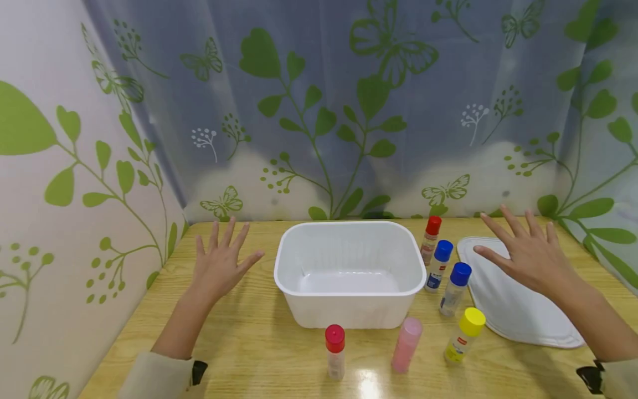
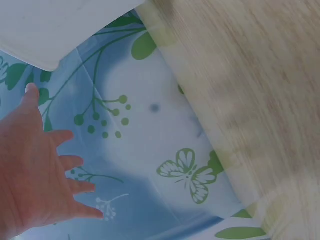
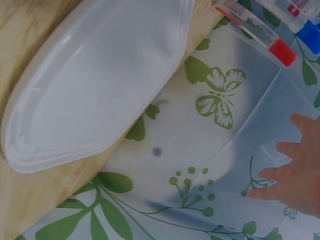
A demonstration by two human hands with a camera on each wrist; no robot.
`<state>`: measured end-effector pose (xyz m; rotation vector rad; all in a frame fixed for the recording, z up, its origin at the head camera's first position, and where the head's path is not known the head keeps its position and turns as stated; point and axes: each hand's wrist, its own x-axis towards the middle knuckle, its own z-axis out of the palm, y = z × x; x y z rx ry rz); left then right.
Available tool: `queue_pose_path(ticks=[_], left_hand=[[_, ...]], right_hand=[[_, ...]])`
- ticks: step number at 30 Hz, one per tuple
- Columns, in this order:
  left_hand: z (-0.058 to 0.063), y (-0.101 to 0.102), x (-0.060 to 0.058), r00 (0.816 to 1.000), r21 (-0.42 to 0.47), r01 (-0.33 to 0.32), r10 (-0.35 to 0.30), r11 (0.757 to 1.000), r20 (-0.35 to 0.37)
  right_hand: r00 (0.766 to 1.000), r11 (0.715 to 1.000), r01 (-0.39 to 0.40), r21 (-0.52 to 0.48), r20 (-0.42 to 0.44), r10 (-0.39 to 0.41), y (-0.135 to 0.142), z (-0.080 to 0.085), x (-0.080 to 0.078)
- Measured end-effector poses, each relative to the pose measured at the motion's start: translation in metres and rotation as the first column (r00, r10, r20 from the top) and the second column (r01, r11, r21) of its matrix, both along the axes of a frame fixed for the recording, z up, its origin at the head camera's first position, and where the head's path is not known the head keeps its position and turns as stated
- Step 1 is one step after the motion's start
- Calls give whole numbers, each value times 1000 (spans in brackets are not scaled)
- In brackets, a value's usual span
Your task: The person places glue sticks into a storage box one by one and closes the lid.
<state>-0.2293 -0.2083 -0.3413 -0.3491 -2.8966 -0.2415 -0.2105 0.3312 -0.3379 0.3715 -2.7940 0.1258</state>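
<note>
The left hand (image 1: pixel 219 271) spreads its fingers wide; near its right stands a white plastic tub (image 1: pixel 349 311). The right hand (image 1: pixel 535 257), fingers also splayed, hangs above a white plastic lid (image 1: pixel 518 313). Left of that hand stand two blue-capped bottles (image 1: pixel 454 293), a yellow-capped bottle (image 1: pixel 464 336) and a red-capped bottle (image 1: pixel 431 239); farther left, a pink bottle (image 1: pixel 406 344) and a second red-capped bottle (image 1: pixel 335 354).

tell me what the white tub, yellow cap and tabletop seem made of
White tub: probably plastic, glossy, judging by its rounded rim and the shine on its floor.
Yellow cap: likely plastic too, smooth and evenly coloured.
Tabletop: wood or wood-look laminate, slightly glossy, from its pale grain and bright glare spot.
</note>
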Motion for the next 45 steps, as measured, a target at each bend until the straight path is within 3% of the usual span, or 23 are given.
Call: queue_pose_path(ticks=[8,16,21,25,28,32,36,42,45], left_hand=[[10,8,6,999,-3,23,-23,1000,-26],[23,26,15,998,52,70,-70,996,-7],[26,37,16,994,132,110,-110,985,-8],[24,44,15,990,240,142,-143,960,-13],[20,48,14,983,373,165,-182,913,10],[13,51,12,970,544,179,-239,820,40],[7,52,8,956,658,182,-289,730,56],[-2,51,5,900,829,140,-418,542,122],[-6,50,4,878,872,117,-460,474,132]], right_hand=[[999,999,-26,20,-29,27,-12,16,11],[988,992,-110,58,-104,115,-40,40,31],[977,982,-162,95,-121,173,-59,56,44],[962,968,-224,113,-136,239,-77,64,55],[939,952,-285,115,-164,301,-91,67,64],[903,927,-359,107,-211,374,-114,67,77],[859,895,-435,94,-256,444,-136,64,89],[807,845,-532,51,-273,524,-167,57,104],[800,825,-565,-9,-250,545,-180,50,110]])
